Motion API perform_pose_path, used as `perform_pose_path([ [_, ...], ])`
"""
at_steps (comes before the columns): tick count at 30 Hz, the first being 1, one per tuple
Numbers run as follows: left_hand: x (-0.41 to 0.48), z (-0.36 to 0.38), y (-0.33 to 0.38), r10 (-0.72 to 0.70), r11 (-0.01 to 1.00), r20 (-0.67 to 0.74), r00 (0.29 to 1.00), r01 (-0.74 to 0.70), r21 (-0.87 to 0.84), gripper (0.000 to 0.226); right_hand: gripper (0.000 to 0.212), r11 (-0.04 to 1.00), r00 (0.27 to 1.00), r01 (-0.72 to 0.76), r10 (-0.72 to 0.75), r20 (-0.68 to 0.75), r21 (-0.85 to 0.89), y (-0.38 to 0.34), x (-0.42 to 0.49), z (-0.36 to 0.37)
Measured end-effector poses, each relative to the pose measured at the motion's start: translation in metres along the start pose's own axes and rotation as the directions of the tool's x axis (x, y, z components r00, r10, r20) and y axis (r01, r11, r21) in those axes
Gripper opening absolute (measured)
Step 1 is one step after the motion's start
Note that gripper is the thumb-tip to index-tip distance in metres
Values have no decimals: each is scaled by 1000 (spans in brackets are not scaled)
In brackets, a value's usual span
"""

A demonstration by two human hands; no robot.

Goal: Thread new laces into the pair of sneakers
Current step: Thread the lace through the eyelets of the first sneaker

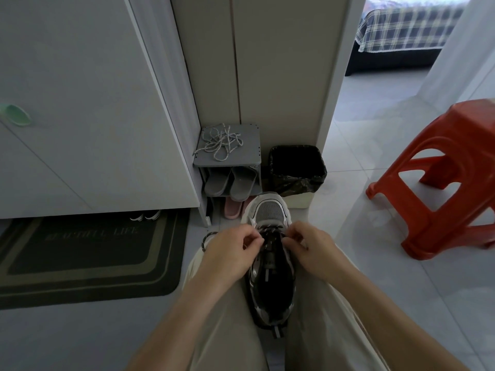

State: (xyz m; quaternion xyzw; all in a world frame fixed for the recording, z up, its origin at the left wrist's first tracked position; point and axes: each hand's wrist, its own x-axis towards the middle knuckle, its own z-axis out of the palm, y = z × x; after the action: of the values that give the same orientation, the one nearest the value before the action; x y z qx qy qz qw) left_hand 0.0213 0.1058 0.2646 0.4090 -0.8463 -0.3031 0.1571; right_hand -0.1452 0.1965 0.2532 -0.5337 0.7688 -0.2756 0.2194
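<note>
While I pinch the dark speckled lace (270,232) at the lowest eyelets, my left hand (233,250) and right hand (310,250) sit on either side of the sneaker (269,212), which lies wedged between my thighs, toe pointing away. If one side gets pulled harder, the ends could come out uneven (a loose tail trails by my left wrist), and the shoe might slip from my lap. Beyond the toe, the grey shoe rack (227,160) holds grey slippers (230,183) on its shelf and a tangle of pale laces (219,143) on top. Beside it stands a bin (297,167) with a black liner, too dark inside to tell what it holds.
</note>
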Motion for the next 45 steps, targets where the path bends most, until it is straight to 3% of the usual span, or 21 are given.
perform_pose_path([
  [3, -1, 2, -3, -46, 999, -23, 999, 46, -17, 10, 12, 994, 998, 68, -69, 14, 80, -1, -3, -2],
  [5, -2, 4, -2, -49, 999, -19, 999, 49, -23, 14, 17, 994, 999, 22, -19, -33, 107, 1, -2, -1],
  [9, -5, 4, -1, -57, 998, -11, 998, 57, -28, 15, 3, 981, 990, -103, 117, -73, 163, 5, 6, 6],
  [14, -9, 4, 2, -84, 994, -14, 996, 83, -65, 21, 9, 964, 987, -120, 142, -78, 238, 5, 15, 10],
  [16, -11, 4, 2, -92, 994, 1, 996, 92, -59, 30, 11, 983, 994, -76, 88, -65, 165, 4, 16, 12],
  [20, -12, 6, 0, -83, 995, 1, 997, 83, -57, 38, 10, 982, 982, 94, -118, -145, -164, 2, 14, 13],
  [29, -11, 11, -6, -93, 989, -15, 996, 91, -114, 53, 19, 860, 866, 236, -397, -303, -453, 2, 14, 12],
  [31, -11, 11, -8, -97, 989, -17, 995, 95, -116, 53, 17, 907, 891, 203, -327, -314, -368, 7, 15, 13],
  [34, -11, 12, -8, -103, 988, -11, 995, 101, -114, 53, 11, 992, 945, 70, -99, -311, -102, 13, 12, 19],
  [36, -11, 13, -9, -99, 989, -12, 995, 97, -111, 53, 8, 997, 940, 35, -10, -340, 66, 12, 6, 27],
  [38, -10, 13, -10, -87, 991, -17, 996, 85, -102, 54, 5, 993, 925, 35, 10, -379, 111, 10, 0, 33],
  [42, -11, 14, -11, -91, 988, -44, 995, 85, -130, 56, 8, 996, 906, 62, -86, -415, -71, 7, 8, 26],
  [45, -11, 17, -14, -67, 992, -84, 994, 58, -110, 57, 12, 933, 893, 120, -251, -374, -340, -9, 25, 8],
])
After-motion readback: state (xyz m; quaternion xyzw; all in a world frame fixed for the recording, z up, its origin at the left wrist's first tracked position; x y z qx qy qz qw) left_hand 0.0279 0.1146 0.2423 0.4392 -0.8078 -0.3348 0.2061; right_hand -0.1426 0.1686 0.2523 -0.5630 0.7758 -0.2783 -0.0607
